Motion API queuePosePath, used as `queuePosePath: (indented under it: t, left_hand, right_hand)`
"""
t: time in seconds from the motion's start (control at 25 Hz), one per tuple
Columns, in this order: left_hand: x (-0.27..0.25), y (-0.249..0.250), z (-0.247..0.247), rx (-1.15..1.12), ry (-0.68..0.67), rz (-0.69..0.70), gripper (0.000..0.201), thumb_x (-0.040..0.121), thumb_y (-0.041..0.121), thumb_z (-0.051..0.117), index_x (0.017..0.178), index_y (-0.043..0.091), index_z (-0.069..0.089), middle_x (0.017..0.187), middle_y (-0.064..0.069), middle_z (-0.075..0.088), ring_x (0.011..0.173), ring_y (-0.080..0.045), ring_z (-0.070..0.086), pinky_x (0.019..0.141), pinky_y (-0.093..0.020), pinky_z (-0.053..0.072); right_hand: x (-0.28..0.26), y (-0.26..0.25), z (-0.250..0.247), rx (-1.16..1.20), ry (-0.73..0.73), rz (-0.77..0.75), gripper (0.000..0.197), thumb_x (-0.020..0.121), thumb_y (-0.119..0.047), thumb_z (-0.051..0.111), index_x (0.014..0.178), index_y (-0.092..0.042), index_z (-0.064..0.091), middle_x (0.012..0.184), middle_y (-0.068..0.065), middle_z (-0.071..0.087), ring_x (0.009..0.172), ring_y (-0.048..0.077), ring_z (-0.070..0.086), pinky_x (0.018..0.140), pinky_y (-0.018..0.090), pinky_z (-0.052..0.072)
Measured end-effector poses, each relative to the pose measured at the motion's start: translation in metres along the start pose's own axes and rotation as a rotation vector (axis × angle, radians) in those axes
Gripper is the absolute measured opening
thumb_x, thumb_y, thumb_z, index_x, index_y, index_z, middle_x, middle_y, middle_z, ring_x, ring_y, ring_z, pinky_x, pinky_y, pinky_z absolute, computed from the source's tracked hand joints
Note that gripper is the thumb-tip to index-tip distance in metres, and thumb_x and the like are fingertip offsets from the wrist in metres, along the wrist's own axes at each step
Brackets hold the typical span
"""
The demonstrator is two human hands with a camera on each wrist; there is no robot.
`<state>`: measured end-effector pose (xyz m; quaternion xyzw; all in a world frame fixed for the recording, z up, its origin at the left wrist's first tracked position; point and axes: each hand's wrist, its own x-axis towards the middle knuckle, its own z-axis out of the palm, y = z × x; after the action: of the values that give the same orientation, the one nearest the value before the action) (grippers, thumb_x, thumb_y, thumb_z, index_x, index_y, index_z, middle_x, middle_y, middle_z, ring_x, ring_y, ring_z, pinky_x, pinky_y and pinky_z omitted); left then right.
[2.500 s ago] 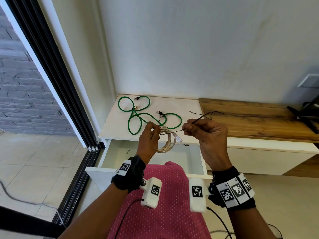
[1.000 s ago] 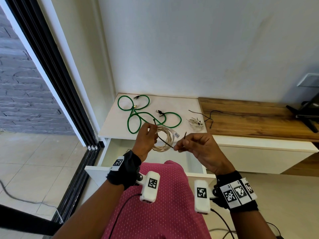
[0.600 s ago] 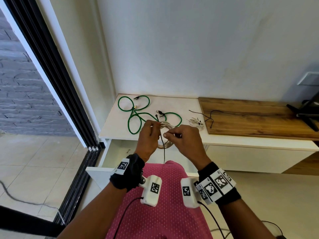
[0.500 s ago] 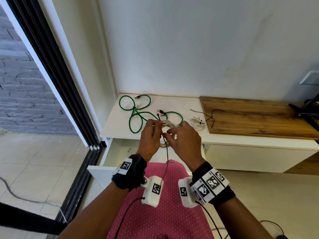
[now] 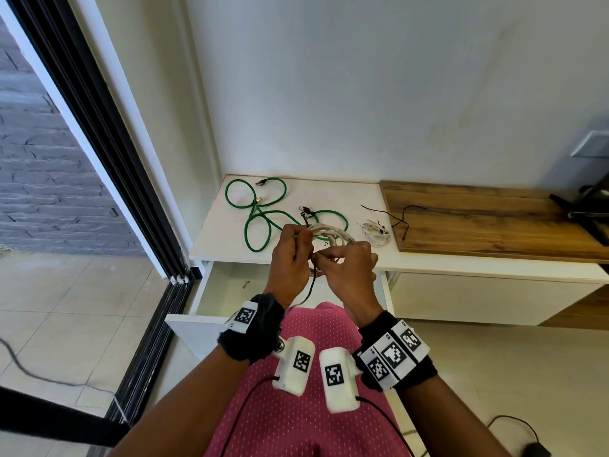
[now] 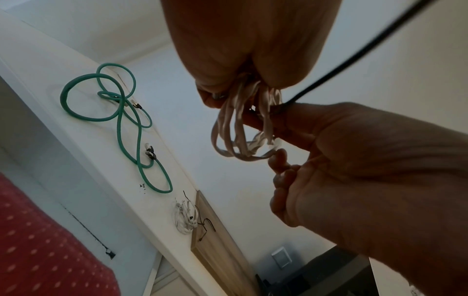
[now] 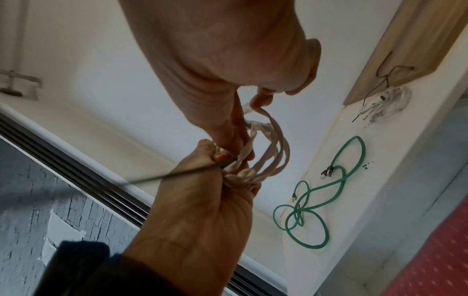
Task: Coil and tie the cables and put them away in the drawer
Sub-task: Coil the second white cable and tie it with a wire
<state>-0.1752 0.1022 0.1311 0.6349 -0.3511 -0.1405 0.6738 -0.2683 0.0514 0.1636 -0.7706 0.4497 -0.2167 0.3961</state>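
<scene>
Three cables to reckon with, none yet in the drawer, open at 6 o'clock below the white cabinet top. By the look of things, about a third done at best.

- Small white bundle at 3 o'clock of the hands: coiled, apparently tied already, lying on the top just beside the wooden board.
- Green patch cable at 11 o'clock: sprawled in loose loops, neither coiled nor tied.
- Spare black tie at 2 o'clock: draped across the board's near corner.

In hand now: off-white cable coil, several loops, held in the air above the front edge of the top, with a thin black tie at its bunched part. Tying probably under way, not finished. Long tail of that tie hangs free toward 6 o'clock in the head view, with no knot or twist to be seen.

Left hand: curled round the gathered side of the coil, fingertips pinching the strands together. Loops fan out from that pinch toward 6 o'clock in the left wrist view.

Right hand: thumb and forefinger closed on the thin black tie right against the coil, close up to the left fingers. Remaining fingers curled, one touching the far bend of the loops. Exact wrap of the tie round the strands hidden between the two hands.

Left to do, as judged:
- finish this tie
- coil and tie the green patch cable
- put all three into the drawer
</scene>
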Motion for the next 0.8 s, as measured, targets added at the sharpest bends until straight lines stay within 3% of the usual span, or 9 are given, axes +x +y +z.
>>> queuePosePath:
  t: [0.2,0.4,0.56,0.64,0.72,0.8]
  left_hand:
    - [0.001,-0.002,0.006,0.004,-0.027,-0.035,0.02,0.103,0.02,0.039,0.106,0.01,0.056,0.074,0.003,0.056,0.063,-0.006,0.049,0.06,-0.024,0.044]
    - [0.002,-0.007,0.003,0.05,-0.042,-0.057,0.034,0.103,0.026,0.036,0.128,0.011,0.054,0.078,0.003,0.056,0.063,-0.005,0.049,0.06,-0.018,0.042]
    - [0.001,-0.008,0.0,0.115,-0.049,-0.034,0.037,0.103,0.026,0.034,0.115,0.004,0.061,0.066,0.007,0.05,0.059,-0.006,0.044,0.059,-0.023,0.039]
    - [0.003,-0.008,-0.003,0.134,-0.028,-0.061,0.036,0.103,0.026,0.036,0.11,0.001,0.061,0.067,0.01,0.049,0.06,-0.003,0.046,0.06,-0.021,0.037]
    - [0.005,-0.009,-0.005,0.15,-0.01,-0.074,0.034,0.103,0.024,0.037,0.105,0.001,0.06,0.067,0.01,0.049,0.06,-0.003,0.046,0.059,-0.02,0.036]
    - [0.007,-0.009,-0.005,0.169,-0.003,-0.073,0.032,0.103,0.023,0.037,0.103,0.001,0.06,0.067,0.008,0.049,0.061,-0.005,0.045,0.06,-0.021,0.037]
  right_hand:
    - [-0.006,-0.003,0.004,-0.074,0.137,0.019,0.023,0.083,-0.034,0.069,0.098,-0.018,0.074,0.125,0.007,0.042,0.12,0.024,0.029,0.087,0.034,0.025]
    - [-0.007,-0.005,0.002,-0.153,0.111,0.018,0.024,0.084,-0.038,0.067,0.099,-0.02,0.073,0.125,0.005,0.042,0.121,0.023,0.029,0.084,0.033,0.022]
    - [-0.008,0.001,-0.007,-0.112,0.093,-0.014,0.018,0.082,-0.033,0.068,0.094,-0.02,0.074,0.114,0.001,0.045,0.116,0.019,0.033,0.083,0.031,0.023]
    - [-0.007,0.008,-0.016,-0.072,0.113,-0.104,0.014,0.083,-0.028,0.069,0.088,-0.016,0.074,0.101,-0.002,0.054,0.103,0.014,0.045,0.084,0.032,0.033]
    - [-0.004,0.014,-0.025,-0.022,0.091,-0.201,0.011,0.083,-0.021,0.07,0.081,-0.011,0.073,0.082,0.0,0.068,0.079,0.012,0.06,0.076,0.033,0.048]
    - [-0.001,0.016,-0.032,-0.031,0.044,-0.234,0.009,0.083,-0.015,0.069,0.078,-0.008,0.072,0.071,0.002,0.07,0.062,0.012,0.066,0.069,0.034,0.057]
